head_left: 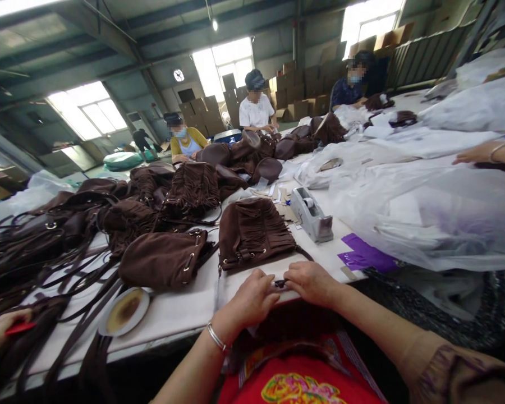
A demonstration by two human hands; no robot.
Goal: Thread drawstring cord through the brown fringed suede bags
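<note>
At the table's front edge, the fingers of my left hand (252, 300) and my right hand (309, 283) are closed on a small dark piece with a pale, shiny edge (280, 284). Its kind is too small to make out. Just beyond my hands lies a dark brown fringed bag (256, 233) with metal eyelets and a drawstring. To its left another brown drawstring bag (164, 259) rests on its side. A dark brown mass, partly hidden, sits below my hands, above my red apron (294, 384).
A grey tape dispenser (311, 214) and a purple piece (366, 253) lie to the right, near plastic sheeting (446, 207). A shallow dish (124, 312) of brownish stuff stands left. Brown bags (193, 188) are heaped behind. Another person's hand (4, 331) holds something red; co-workers sit across.
</note>
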